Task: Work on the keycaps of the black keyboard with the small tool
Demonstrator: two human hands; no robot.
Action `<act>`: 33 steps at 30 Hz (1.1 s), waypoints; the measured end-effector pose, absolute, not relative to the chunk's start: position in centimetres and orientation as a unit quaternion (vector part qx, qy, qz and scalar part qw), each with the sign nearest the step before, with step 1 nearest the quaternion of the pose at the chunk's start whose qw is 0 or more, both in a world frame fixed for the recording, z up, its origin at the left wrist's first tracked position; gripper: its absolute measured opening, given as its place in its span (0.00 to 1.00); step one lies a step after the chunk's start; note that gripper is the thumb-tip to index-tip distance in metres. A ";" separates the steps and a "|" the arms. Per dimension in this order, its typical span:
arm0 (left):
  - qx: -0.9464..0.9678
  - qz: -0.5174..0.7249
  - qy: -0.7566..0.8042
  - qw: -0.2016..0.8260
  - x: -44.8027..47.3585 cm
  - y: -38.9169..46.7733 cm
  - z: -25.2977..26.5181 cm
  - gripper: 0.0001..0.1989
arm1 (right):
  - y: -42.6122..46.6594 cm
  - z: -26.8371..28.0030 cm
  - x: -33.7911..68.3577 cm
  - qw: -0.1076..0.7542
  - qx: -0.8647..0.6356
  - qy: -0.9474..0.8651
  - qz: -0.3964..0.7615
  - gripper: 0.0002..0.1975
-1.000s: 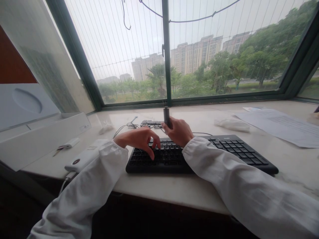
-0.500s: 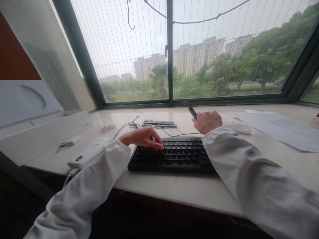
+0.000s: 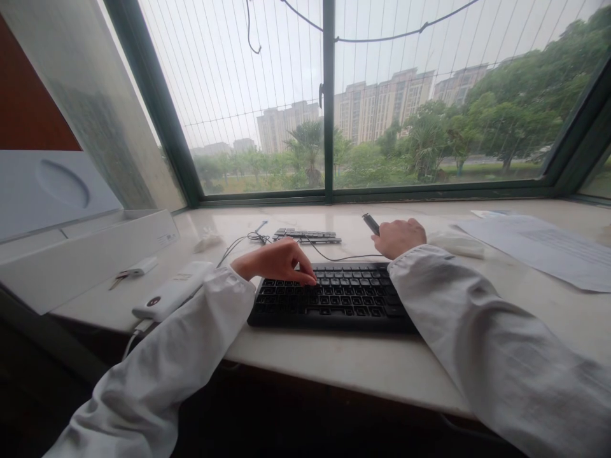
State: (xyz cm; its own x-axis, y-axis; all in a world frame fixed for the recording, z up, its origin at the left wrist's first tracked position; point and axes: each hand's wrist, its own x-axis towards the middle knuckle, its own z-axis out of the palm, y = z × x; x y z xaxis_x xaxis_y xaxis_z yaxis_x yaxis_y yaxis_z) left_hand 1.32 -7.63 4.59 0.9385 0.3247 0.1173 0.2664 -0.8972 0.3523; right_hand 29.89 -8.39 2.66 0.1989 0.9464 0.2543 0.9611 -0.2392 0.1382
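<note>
A black keyboard lies on the sill in front of me, and many of its key positions look bare of caps. Over its upper left part is my left hand, thumb and fingertips pinched together at the keys; whatever is between them is too small to make out. Beyond the keyboard's upper right edge, my right hand is closed around the dark handle of a keycap puller. The puller points up and left, and its wire loops do not show. Loose keycaps stand in rows behind the keyboard.
On the left are a white power bank with a plugged cable, a small white adapter with a key, and an open white box. A thin cable lies behind my left hand. Papers lie right, below the window.
The puller in my right hand has turned, and its wire loops, visible before, no longer show. My left hand stays pinched over nearly the same keys. The view has shifted slightly.
</note>
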 end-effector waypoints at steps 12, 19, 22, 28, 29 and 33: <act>0.974 0.069 0.102 0.192 1.2 -7.6 4.7 0.12 | -8.1 2.4 30.4 0.011 -0.780 -0.613 -0.128 0.20; 0.970 0.070 0.111 0.204 1.2 -7.8 4.7 0.12 | -8.2 2.4 30.5 0.003 -0.783 -0.610 -0.122 0.19; 0.969 0.073 0.119 0.203 1.2 -7.8 4.6 0.11 | -8.3 2.4 30.6 -0.001 -0.787 -0.605 -0.118 0.19; 0.974 0.086 0.105 0.179 1.5 -8.1 4.5 0.09 | -8.6 2.5 30.5 -0.007 -0.791 -0.601 -0.112 0.18; 0.976 0.087 0.097 0.175 1.5 -8.2 4.5 0.09 | -8.6 2.5 30.5 -0.008 -0.791 -0.601 -0.111 0.18; 0.976 0.086 0.077 0.187 2.0 -8.8 4.5 0.11 | -8.6 2.6 30.3 -0.012 -0.790 -0.604 -0.105 0.18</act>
State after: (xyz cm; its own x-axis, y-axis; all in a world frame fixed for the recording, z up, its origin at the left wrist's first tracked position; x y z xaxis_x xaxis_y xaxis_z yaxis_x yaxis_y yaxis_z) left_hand 2.04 -8.76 4.49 0.9733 0.1820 0.1397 0.1176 -0.9185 0.3776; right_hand 30.34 -8.58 2.62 0.2487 0.9566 0.1520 0.9517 -0.2705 0.1456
